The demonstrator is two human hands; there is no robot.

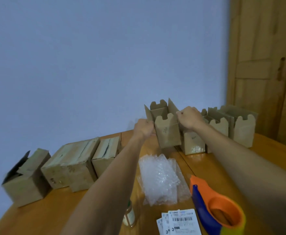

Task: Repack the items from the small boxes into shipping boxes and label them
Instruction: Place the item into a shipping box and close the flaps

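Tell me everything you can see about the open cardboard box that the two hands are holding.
The open cardboard box is plain brown card, upright but slightly tilted. Its four top flaps stand up; the near and far ones have notched tabs. A faint scribble marks its front. The left hand grips its left flap, the right hand its right flap. It is at the far side of the table, before a row of similar boxes.

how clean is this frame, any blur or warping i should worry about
Head view: soft overall; motion smear is worst at the edges, on the taped cardboard boxes at left and the right forearm; the wide lens bows the wooden door; light is dim and flat, with mild sparkle on the clear bubble wrap; the white barcode labels look sharpest.
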